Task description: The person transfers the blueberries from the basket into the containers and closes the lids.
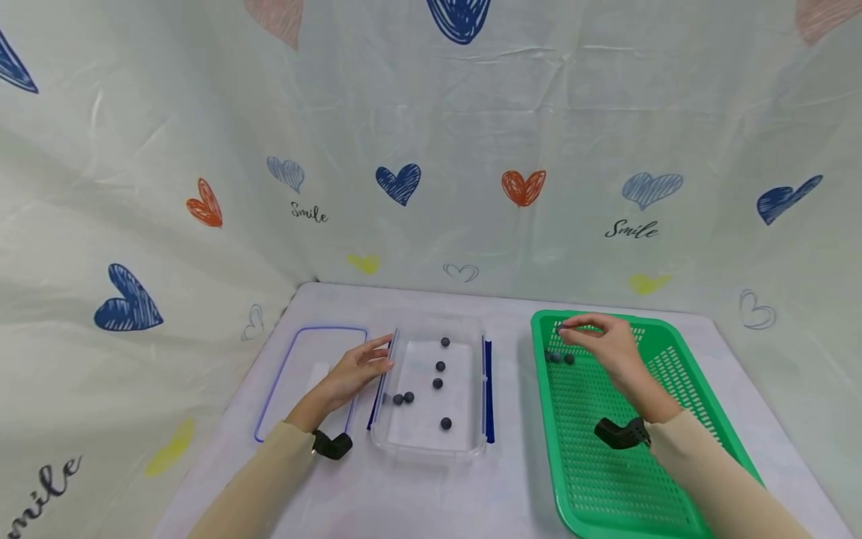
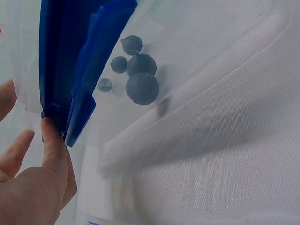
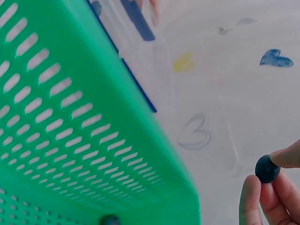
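My right hand (image 1: 611, 353) pinches a dark blueberry (image 3: 266, 169) between thumb and fingertips, above the far left corner of a green plastic basket (image 1: 626, 479). Below that hand, a few more blueberries (image 1: 569, 359) lie on the basket floor by its left wall. Left of the basket stands a clear plastic box (image 1: 431, 451) with several scattered blueberries (image 1: 438, 383) inside. My left hand (image 1: 350, 376) touches the box's left side with its fingers extended. In the left wrist view, a fingertip meets the end of the blue latch (image 2: 65, 61), which hangs outward.
A clear lid with a blue-purple rim (image 1: 272, 393) lies on the white table left of the box, partly under my left arm. Another blue latch (image 1: 489, 393) hangs on the box's right side. Behind the table hangs a curtain (image 1: 465, 127) printed with hearts.
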The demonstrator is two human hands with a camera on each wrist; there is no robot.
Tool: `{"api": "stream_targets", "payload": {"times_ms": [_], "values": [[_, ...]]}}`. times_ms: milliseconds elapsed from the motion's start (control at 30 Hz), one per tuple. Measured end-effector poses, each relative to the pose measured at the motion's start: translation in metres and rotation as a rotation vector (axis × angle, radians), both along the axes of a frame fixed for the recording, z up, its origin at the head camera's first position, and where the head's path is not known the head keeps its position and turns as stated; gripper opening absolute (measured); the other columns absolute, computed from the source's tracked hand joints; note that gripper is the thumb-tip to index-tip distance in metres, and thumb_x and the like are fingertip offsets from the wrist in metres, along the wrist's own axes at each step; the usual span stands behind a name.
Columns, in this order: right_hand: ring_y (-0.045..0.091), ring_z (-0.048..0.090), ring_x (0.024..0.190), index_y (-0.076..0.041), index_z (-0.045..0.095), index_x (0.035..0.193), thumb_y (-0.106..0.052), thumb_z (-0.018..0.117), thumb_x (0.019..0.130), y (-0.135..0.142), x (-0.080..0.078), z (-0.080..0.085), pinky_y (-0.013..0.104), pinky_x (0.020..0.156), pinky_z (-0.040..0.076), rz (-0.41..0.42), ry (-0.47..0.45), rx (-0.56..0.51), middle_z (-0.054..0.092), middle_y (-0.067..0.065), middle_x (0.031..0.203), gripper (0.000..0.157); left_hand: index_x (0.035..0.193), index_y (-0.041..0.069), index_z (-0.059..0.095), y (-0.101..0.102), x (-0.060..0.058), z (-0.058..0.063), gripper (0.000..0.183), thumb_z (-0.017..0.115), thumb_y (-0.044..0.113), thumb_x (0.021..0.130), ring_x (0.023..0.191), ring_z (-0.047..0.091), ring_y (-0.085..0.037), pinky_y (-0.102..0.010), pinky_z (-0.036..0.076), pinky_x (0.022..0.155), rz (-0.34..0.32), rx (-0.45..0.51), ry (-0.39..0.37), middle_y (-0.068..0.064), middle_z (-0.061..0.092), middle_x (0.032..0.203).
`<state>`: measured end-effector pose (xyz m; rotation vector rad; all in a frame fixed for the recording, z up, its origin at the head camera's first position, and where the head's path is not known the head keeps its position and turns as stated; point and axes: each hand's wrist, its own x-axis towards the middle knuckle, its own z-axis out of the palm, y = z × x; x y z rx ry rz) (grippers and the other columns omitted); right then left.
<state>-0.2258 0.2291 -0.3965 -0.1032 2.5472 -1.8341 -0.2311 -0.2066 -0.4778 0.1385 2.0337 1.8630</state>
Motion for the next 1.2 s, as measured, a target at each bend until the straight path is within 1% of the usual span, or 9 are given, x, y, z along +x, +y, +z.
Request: {"api": "stream_targets", "payload": {"times_ms": [233, 300, 433, 567, 700, 800, 967, 1133, 1200], "values": [[0.014, 0.063, 0.094, 0.004, 0.062, 0.105, -0.025, 0.074, 0.079, -0.022, 0.003, 0.008, 0.047, 0.094, 0.036, 0.064, -0.015, -0.069, 0.057, 0.014, 0.118, 0.041, 0.144, 0.013, 0.03, 0.0, 0.009, 0.016, 0.061, 0.059, 0.014, 0.091, 0.125, 0.037, -0.031, -0.047, 0.027, 0.104, -0.023, 0.005, -0.005, -0.023, 0.028, 0.141], [0.016, 0.064, 0.092, 0.004, 0.063, 0.104, -0.024, 0.074, 0.078, -0.029, 0.002, 0.009, 0.041, 0.089, 0.042, 0.074, -0.007, -0.063, 0.062, 0.014, 0.111, 0.04, 0.145, 0.012, 0.029, 0.001, 0.011, 0.021, 0.061, 0.059, 0.014, 0.091, 0.125, 0.038, -0.031, -0.046, 0.027, 0.104, -0.031, 0.0, 0.001, -0.023, 0.029, 0.141], [0.017, 0.066, 0.085, 0.003, 0.064, 0.101, -0.023, 0.074, 0.078, -0.044, 0.0, 0.01, 0.032, 0.068, 0.048, 0.094, -0.005, -0.045, 0.068, 0.009, 0.096, 0.036, 0.145, 0.012, 0.03, 0.0, 0.013, 0.023, 0.061, 0.059, 0.014, 0.091, 0.126, 0.036, -0.032, -0.045, 0.028, 0.104, -0.03, 0.001, -0.003, -0.023, 0.029, 0.141], [0.02, 0.066, 0.081, 0.002, 0.065, 0.1, -0.021, 0.075, 0.077, -0.059, -0.002, 0.009, 0.029, 0.055, 0.041, 0.116, -0.014, -0.051, 0.069, 0.01, 0.089, 0.034, 0.145, 0.011, 0.029, -0.001, 0.014, 0.024, 0.061, 0.058, 0.013, 0.091, 0.128, 0.033, -0.033, -0.045, 0.028, 0.104, -0.03, 0.009, -0.001, -0.023, 0.028, 0.142], [0.024, 0.066, 0.081, 0.003, 0.065, 0.1, -0.02, 0.076, 0.077, -0.072, -0.003, 0.009, 0.027, 0.065, 0.046, 0.153, -0.033, -0.064, 0.068, 0.014, 0.091, 0.034, 0.145, 0.011, 0.028, -0.001, 0.013, 0.022, 0.062, 0.058, 0.012, 0.091, 0.128, 0.033, -0.034, -0.046, 0.027, 0.104, -0.024, 0.019, 0.005, -0.024, 0.028, 0.142], [0.026, 0.066, 0.084, 0.003, 0.065, 0.1, -0.018, 0.076, 0.076, -0.08, -0.003, 0.009, 0.035, 0.081, 0.048, 0.18, -0.041, -0.073, 0.067, 0.016, 0.095, 0.034, 0.144, 0.015, 0.03, -0.003, 0.008, 0.014, 0.062, 0.06, 0.016, 0.09, 0.128, 0.033, -0.033, -0.046, 0.026, 0.104, -0.019, 0.022, 0.014, -0.022, 0.029, 0.141], [0.026, 0.065, 0.084, 0.0, 0.066, 0.099, -0.019, 0.076, 0.077, -0.092, -0.004, 0.006, 0.04, 0.08, 0.049, 0.213, -0.026, -0.031, 0.066, 0.014, 0.098, 0.031, 0.142, 0.022, 0.036, -0.004, 0.0, 0.0, 0.062, 0.064, 0.025, 0.087, 0.128, 0.035, -0.029, -0.045, 0.027, 0.104, -0.012, 0.009, 0.026, -0.018, 0.032, 0.141], [0.021, 0.065, 0.083, 0.0, 0.067, 0.098, -0.019, 0.076, 0.076, -0.101, -0.003, 0.001, 0.039, 0.076, 0.051, 0.221, -0.017, -0.01, 0.065, 0.011, 0.1, 0.029, 0.144, 0.016, 0.032, -0.001, 0.003, 0.009, 0.062, 0.062, 0.019, 0.089, 0.128, 0.033, -0.032, -0.046, 0.026, 0.105, -0.024, 0.017, 0.017, -0.021, 0.03, 0.142], [0.021, 0.064, 0.084, 0.0, 0.067, 0.098, -0.019, 0.076, 0.076, -0.102, -0.002, 0.001, 0.038, 0.077, 0.051, 0.222, -0.019, -0.01, 0.066, 0.011, 0.098, 0.03, 0.144, 0.012, 0.03, 0.001, 0.007, 0.017, 0.062, 0.06, 0.015, 0.09, 0.129, 0.031, -0.033, -0.046, 0.025, 0.105, -0.034, 0.025, 0.007, -0.023, 0.028, 0.142]]}}
